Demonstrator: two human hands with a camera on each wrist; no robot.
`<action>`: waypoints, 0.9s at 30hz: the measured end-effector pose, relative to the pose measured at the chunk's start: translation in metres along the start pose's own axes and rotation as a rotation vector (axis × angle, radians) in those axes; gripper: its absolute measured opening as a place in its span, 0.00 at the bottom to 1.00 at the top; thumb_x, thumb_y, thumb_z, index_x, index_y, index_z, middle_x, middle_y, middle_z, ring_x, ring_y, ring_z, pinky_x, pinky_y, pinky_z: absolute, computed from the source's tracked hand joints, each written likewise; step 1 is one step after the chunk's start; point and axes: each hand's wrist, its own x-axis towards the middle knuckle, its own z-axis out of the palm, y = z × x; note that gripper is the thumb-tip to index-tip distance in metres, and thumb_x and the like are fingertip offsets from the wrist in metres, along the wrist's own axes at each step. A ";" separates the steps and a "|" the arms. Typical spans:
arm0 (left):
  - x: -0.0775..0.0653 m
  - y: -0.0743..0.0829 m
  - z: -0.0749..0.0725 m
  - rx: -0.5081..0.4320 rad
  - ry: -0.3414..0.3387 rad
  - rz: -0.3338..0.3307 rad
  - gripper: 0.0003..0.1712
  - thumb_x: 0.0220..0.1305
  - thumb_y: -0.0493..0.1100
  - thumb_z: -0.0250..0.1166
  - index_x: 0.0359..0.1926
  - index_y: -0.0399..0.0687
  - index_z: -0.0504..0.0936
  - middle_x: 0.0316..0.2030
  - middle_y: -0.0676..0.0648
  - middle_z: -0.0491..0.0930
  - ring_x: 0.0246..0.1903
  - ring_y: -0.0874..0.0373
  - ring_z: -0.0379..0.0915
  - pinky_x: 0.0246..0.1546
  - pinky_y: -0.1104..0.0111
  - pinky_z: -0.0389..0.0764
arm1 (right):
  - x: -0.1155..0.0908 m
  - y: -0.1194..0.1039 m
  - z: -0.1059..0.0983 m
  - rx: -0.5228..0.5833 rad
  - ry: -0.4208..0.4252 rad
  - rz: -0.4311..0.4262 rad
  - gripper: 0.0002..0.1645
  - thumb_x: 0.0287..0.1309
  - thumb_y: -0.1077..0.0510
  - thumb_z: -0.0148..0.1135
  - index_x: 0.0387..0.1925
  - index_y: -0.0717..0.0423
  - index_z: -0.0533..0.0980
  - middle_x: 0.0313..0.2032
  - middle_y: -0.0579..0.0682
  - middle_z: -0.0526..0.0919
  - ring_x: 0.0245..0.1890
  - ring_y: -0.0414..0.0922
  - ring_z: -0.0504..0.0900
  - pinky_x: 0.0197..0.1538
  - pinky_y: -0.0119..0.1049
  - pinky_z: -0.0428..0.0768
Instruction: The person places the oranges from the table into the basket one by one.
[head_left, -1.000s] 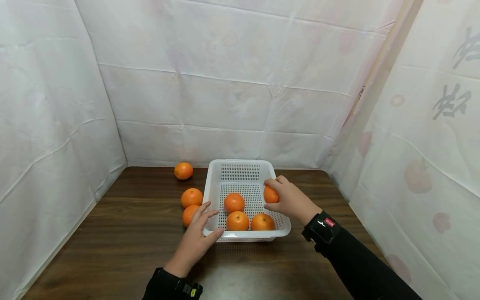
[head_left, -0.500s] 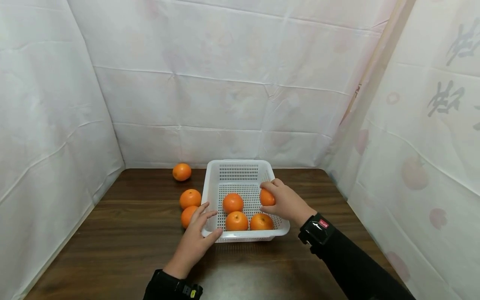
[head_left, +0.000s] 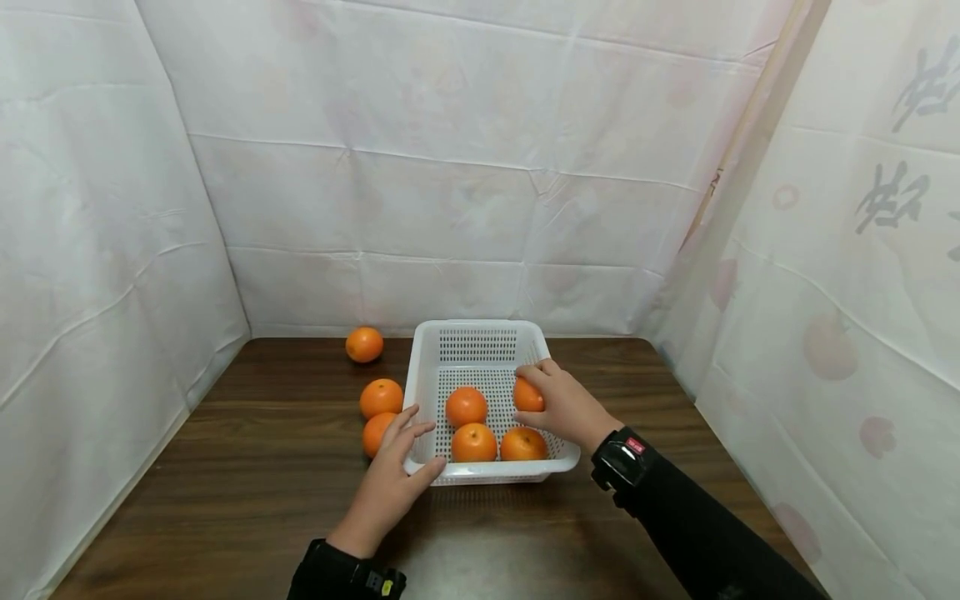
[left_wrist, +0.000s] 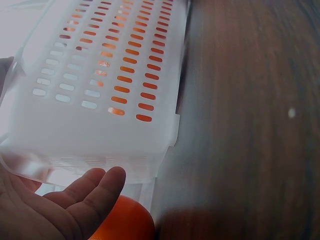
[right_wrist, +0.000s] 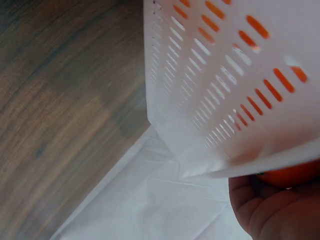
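The right hand (head_left: 566, 404), fingers curled round an orange (head_left: 528, 395), has edged inward from the basket's (head_left: 495, 469) right wall, nearer three loose oranges (head_left: 467, 407); the left hand (head_left: 390, 475) stays spread at the rim.

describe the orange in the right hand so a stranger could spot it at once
Find the white basket on the brown table. At its right side, the right hand holds an orange. Unlike the three loose oranges in the basket, this one is partly hidden by gripping fingers.
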 end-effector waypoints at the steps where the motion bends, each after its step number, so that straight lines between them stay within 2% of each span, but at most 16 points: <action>1: 0.000 0.000 0.000 0.000 -0.001 0.005 0.33 0.67 0.63 0.72 0.68 0.57 0.79 0.84 0.49 0.54 0.82 0.40 0.50 0.73 0.31 0.64 | 0.000 0.001 0.001 -0.007 -0.001 -0.008 0.43 0.59 0.40 0.79 0.73 0.39 0.71 0.60 0.49 0.75 0.47 0.44 0.80 0.50 0.38 0.86; 10: -0.002 -0.001 0.001 -0.008 0.001 0.033 0.32 0.69 0.59 0.71 0.69 0.55 0.79 0.84 0.46 0.54 0.82 0.37 0.51 0.71 0.32 0.67 | -0.001 0.006 0.014 -0.060 -0.003 -0.041 0.39 0.67 0.38 0.71 0.74 0.40 0.70 0.60 0.50 0.74 0.53 0.50 0.75 0.60 0.52 0.72; 15: -0.001 -0.001 0.003 -0.011 0.004 0.023 0.31 0.68 0.60 0.72 0.67 0.55 0.80 0.83 0.48 0.55 0.82 0.39 0.52 0.71 0.33 0.68 | -0.001 0.007 0.018 -0.090 0.002 -0.072 0.37 0.70 0.39 0.68 0.74 0.43 0.70 0.60 0.52 0.73 0.55 0.51 0.75 0.63 0.53 0.71; 21: -0.002 0.001 0.003 -0.010 0.003 0.027 0.31 0.68 0.59 0.72 0.67 0.54 0.80 0.83 0.47 0.55 0.82 0.39 0.52 0.70 0.33 0.69 | -0.001 0.008 0.020 -0.139 -0.039 -0.101 0.36 0.73 0.40 0.66 0.76 0.44 0.69 0.65 0.53 0.72 0.61 0.55 0.74 0.66 0.57 0.69; 27: -0.003 0.000 0.002 -0.001 -0.001 0.024 0.33 0.68 0.63 0.70 0.68 0.56 0.79 0.84 0.48 0.54 0.82 0.39 0.52 0.68 0.35 0.73 | 0.000 0.007 0.021 -0.205 -0.075 -0.123 0.35 0.75 0.41 0.63 0.77 0.42 0.68 0.68 0.54 0.70 0.64 0.56 0.72 0.67 0.56 0.68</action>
